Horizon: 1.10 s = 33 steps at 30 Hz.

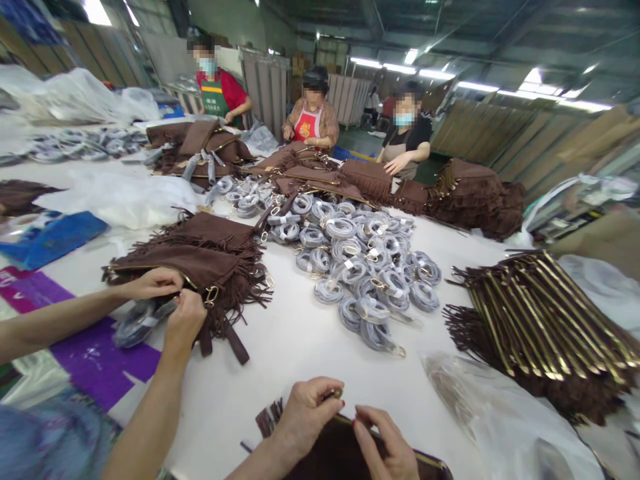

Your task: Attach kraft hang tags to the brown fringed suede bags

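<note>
The dark brown fringed bag [327, 457] lies at the near edge of my view, below my two hands, its gold-edged opening uppermost, which seems to leave the metalwork within reach. My left hand [303, 417] has thumb and forefinger clamped on a small brass-coloured fitting [336, 394], apparently lifted clear of the leather-like panel for a better grip. My right hand [387, 447] sits just beside it at the bag's edge, fingers curled; I cannot tell whether they pinch anything. On the white table [280, 353] ahead, wrapped coiled straps [350, 250] are heaped centrally, probably to serve everyone around. To my right, zipped bags [545, 320] overlap in a row, their gold edges showing, perhaps for easy picking. At left, a co-worker's hands [185, 317] work at another fringed bag [175, 267].
</note>
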Available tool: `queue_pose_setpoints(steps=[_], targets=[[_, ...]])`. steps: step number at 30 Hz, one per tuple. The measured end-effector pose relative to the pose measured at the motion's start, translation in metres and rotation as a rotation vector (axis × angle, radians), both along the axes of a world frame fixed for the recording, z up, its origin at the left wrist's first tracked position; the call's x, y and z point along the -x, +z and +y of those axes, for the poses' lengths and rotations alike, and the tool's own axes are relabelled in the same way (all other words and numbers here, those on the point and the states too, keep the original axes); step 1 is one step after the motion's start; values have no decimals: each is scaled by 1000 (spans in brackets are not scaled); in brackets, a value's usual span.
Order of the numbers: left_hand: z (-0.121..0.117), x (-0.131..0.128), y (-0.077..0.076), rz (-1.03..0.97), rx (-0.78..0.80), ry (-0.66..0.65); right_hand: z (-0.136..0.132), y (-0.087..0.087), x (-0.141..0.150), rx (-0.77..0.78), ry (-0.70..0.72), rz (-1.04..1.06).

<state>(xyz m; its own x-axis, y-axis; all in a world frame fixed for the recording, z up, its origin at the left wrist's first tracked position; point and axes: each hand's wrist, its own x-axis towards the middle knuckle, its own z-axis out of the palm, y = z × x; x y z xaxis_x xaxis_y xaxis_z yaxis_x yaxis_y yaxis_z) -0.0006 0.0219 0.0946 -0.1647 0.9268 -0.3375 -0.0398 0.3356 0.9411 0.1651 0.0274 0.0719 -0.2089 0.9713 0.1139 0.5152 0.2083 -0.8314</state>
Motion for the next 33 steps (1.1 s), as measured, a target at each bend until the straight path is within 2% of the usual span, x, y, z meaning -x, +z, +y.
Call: queue_pose_setpoints(steps=[5, 8, 11, 14, 17, 21, 26, 30, 33], targets=[[-4, -5, 11, 235, 13, -96, 8, 22, 28, 120, 45, 95], [-7, -6, 11, 346, 22, -99, 9, 22, 29, 155, 62, 93], [-8, -7, 9, 372, 22, -103, 8, 19, 27, 180, 33, 110], [-9, -7, 8, 373, 9, -115, 10, 19, 24, 232, 100, 81], [-9, -6, 11, 362, 15, -126, 13, 22, 22, 234, 138, 49], [-5, -2, 15, 311, 64, -153, 13, 25, 25, 228, 81, 76], [-5, 1, 11, 151, 101, -163, 13, 25, 29, 384, 39, 148], [-9, -1, 8, 76, 57, -167, 14, 20, 31, 498, 19, 214], [-11, -2, 7, -2, 41, -129, 15, 19, 32, 522, 2, 229]])
